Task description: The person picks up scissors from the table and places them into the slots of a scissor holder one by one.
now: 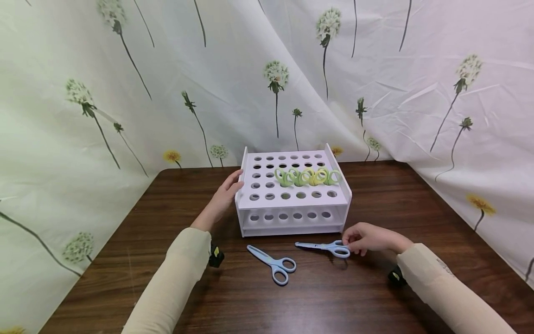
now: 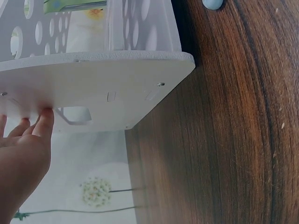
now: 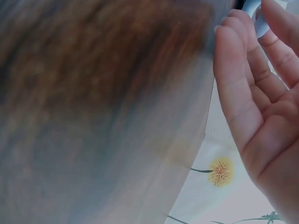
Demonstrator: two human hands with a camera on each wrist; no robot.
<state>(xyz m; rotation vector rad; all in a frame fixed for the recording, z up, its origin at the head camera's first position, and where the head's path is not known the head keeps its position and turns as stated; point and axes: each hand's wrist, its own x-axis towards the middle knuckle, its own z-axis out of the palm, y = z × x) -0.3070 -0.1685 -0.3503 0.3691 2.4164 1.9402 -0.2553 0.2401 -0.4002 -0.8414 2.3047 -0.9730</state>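
Green and yellow scissors (image 1: 314, 182) racked; blue scissors (image 1: 271, 262) left out.
Right hand (image 1: 370, 237) pinches second blue pair (image 1: 322, 246); left hand (image 1: 222, 197), fingers relaxed, touches rack (image 1: 298, 203).

This looks like a small, screened-off work corner: a dark wood-grain worktop (image 1: 325, 301) stands against pale cloth (image 1: 238, 69) printed with dandelions (image 1: 276, 74), which hangs in creases behind it and along both sides. The white rack (image 1: 277, 190) with its rows of round holes could belong in a lab, while the blue scissors (image 1: 273, 262) in front of it would suit a home, a classroom or an office, so the kind of room around it cannot be told.
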